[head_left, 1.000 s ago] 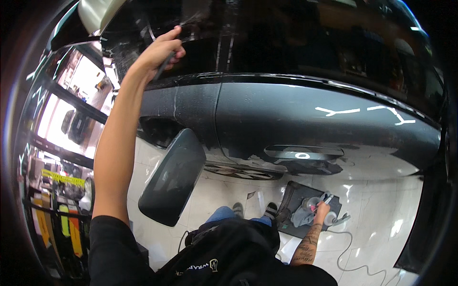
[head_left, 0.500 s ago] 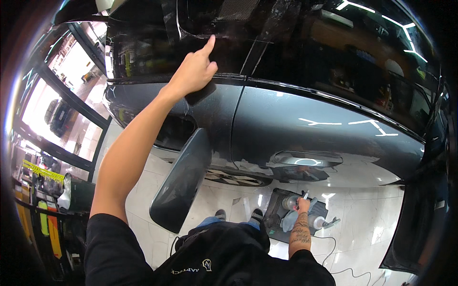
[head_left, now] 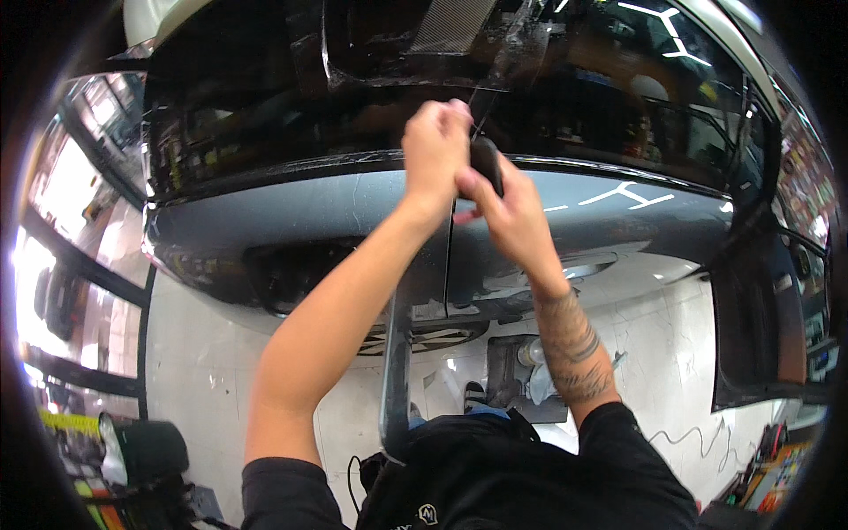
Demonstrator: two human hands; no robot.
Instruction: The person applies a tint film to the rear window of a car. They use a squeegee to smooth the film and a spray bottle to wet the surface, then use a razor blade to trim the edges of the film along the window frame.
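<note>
Both my hands meet at the base of the car door's window [head_left: 291, 132], right over the seam between the two glossy dark-grey door panels [head_left: 291, 230]. My right hand [head_left: 508, 212] is clamped around a small black tool [head_left: 487, 165], pressing it at the window line; my left hand [head_left: 435, 146] is closed in a fist touching the tool's top, though what it pinches I cannot tell. A thin clear film [head_left: 521, 49] runs up the glass above the tool. Below the seam, the black side mirror [head_left: 396, 389] hangs edge-on between my forearms. Further below the door, on the white tiled floor [head_left: 203, 371], lies a dark mat [head_left: 508, 371] with a bottle and cloth, and a thin cable [head_left: 680, 433] trails to its right.
</note>
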